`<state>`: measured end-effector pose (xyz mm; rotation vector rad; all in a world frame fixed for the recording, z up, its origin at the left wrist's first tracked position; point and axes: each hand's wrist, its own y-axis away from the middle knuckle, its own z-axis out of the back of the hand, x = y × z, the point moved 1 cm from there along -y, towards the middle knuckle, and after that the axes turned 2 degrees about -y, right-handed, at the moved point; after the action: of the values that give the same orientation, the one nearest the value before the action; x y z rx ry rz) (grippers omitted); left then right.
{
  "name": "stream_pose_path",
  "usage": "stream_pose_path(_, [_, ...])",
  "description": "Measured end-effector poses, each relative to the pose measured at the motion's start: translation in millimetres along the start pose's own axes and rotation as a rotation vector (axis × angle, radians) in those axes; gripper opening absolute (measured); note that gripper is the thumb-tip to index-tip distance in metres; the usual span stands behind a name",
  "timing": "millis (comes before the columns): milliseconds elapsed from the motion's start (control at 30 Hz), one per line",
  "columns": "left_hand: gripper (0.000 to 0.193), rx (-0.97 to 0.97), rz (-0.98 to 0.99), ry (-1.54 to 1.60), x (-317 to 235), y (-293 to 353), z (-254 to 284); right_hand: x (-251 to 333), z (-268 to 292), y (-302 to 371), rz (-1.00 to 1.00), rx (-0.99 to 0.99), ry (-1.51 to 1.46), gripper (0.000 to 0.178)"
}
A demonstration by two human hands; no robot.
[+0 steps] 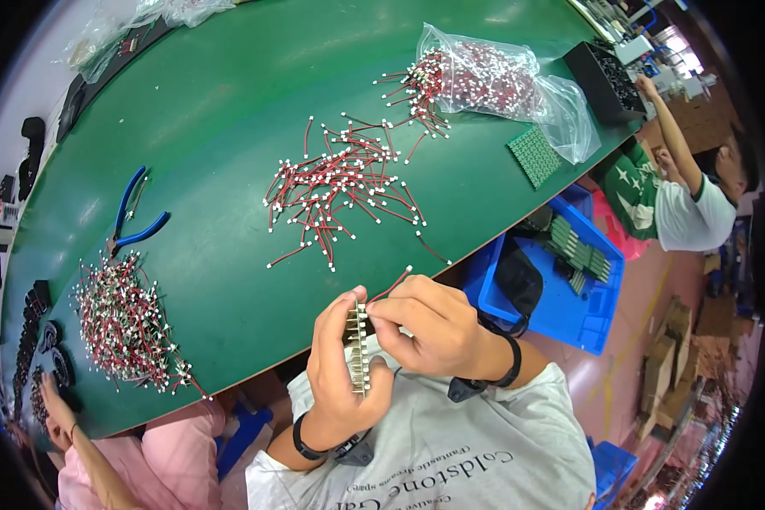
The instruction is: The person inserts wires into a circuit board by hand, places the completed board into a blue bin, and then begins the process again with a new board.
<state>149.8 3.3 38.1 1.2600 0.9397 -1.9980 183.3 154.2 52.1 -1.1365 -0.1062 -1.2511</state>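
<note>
While my left hand [336, 365] grips a slim strip of small boards [359, 353], its fingers curl along the strip's left side and its thumb presses from the right near the lower end. The strip stands lengthwise, held in the air just off the near edge of the green table [229, 229], in front of my grey shirt [450, 433]. My right hand [429, 327] is nearly closed, thumb and forefinger pinching 1 red cable [391, 287] close to the strip's upper end, where I cannot tell whether it is seated; the cable's white far end sticks out toward the table's near edge. The other fingers of that hand fold inward, knuckles up. My 2 wrists bend toward each other, each wearing a black band, the left forearm rising from below, the right slanting in from the right. Ahead, a loose pile of red cables [336, 183] lies between the table's near and far edges; blue-handled pliers [132, 223] lie farther left.
</note>
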Motion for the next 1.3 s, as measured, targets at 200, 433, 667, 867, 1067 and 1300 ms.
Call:
stream_pose_path(200, [0.072,-0.018,-0.131,-0.141,-3.6,-0.1,2.0,-0.8,3.2,5.2,-0.033,-0.015,-0.060,0.017])
stream_pose_path(433, [0.071,0.010,-0.163,-0.203,-6.6,-1.5,1.8,3.0,3.9,9.2,-0.083,-0.015,-0.096,0.016])
stream_pose_path(667, [0.074,-0.058,0.021,0.212,3.9,0.8,12.9,-23.2,50.7,7.2,-0.196,-0.033,0.042,0.018])
stream_pose_path(867, [0.073,-0.110,0.096,0.230,10.3,-4.7,19.5,-49.6,56.3,22.7,-0.408,0.053,0.305,0.022])
stream_pose_path(1067, [0.073,-0.102,0.101,0.229,14.7,0.2,15.4,-62.8,25.4,15.3,-0.359,0.068,0.357,0.013])
stream_pose_path(1300, [0.074,-0.157,0.143,0.237,16.8,-1.1,15.3,-56.6,19.6,-2.5,-0.090,0.048,0.254,0.010])
